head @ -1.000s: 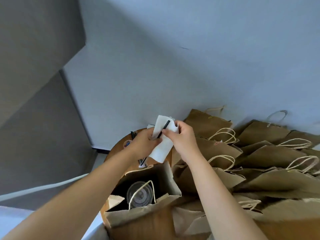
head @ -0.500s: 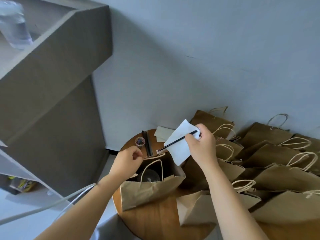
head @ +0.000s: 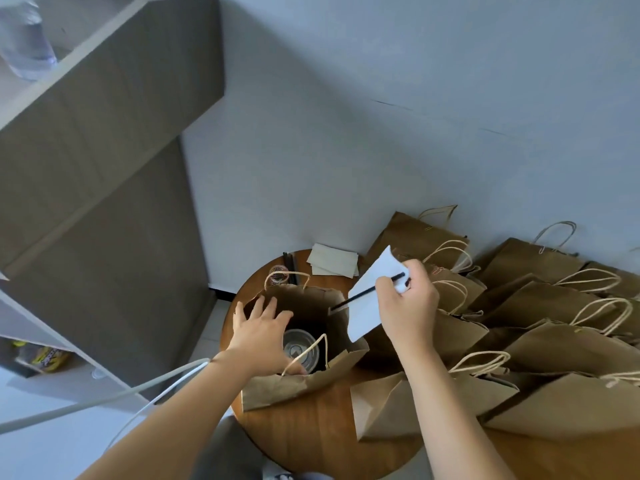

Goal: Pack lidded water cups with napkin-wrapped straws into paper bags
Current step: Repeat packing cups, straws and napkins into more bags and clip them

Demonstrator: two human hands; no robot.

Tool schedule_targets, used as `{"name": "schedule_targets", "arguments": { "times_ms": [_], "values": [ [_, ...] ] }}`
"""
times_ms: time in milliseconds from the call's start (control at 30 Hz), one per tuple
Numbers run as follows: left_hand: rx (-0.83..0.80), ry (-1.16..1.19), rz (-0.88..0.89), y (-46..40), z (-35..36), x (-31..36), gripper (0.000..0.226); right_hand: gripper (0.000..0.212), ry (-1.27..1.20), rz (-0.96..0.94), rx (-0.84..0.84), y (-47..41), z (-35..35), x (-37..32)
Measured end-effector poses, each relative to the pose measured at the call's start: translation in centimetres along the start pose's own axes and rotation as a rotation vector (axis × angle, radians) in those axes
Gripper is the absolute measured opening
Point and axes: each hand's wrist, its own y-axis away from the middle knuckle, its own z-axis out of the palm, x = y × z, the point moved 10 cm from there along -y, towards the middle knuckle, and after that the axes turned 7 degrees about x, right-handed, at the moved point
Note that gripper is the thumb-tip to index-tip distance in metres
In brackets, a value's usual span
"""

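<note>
Pale wall, grey shelving

We see a plain blue-grey wall [head: 381, 116] behind a round wooden table [head: 329, 431], grey shelving [head: 104, 168] at left.

Scene is being lit softly, w/ cool daylight falling on the wall [head: 398, 116]; no glare is being thrown. The open bag [head: 304, 341] interior is being left in deep shadow. Straight lines are being bent by wide-angle distortion at edges; slight softness is being seen throughout.
</note>
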Motion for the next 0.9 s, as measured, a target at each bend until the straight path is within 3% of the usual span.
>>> {"name": "schedule_targets", "arguments": {
  "times_ms": [200, 300, 433, 567, 700, 900],
  "values": [
    [-0.037, -0.046, -0.013, -0.4, 0.5, 0.1, 0.109, 0.011, 0.007, 0.061, -0.216, 2.0, 4.4, 1.8],
    [-0.034, -0.040, -0.008, -0.4, 0.4, 0.1, 0.109, 0.007, 0.145, 0.042, -0.276, 2.1, 5.7, 3.2],
    [-0.012, -0.034, 0.019, -0.5, 0.1, 0.2, 0.106, 0.027, 0.417, -0.014, -0.403, 2.5, 7.1, 5.5],
    [0.034, 0.023, 0.060, -1.0, -1.1, 0.4, 0.091, 0.030, 0.441, -0.002, -0.479, 3.3, 8.1, 7.3],
    [0.304, 0.332, 0.076, -1.4, -5.0, -0.6, 0.036, 0.031, 0.384, 0.028, -0.487, 2.9, 8.6, 7.6],
    [0.550, 0.728, -0.087, -2.3, -8.6, -4.0, 0.030, 0.016, 0.232, 0.024, -0.337, -0.3, 8.3, 6.3]
  ]
}}
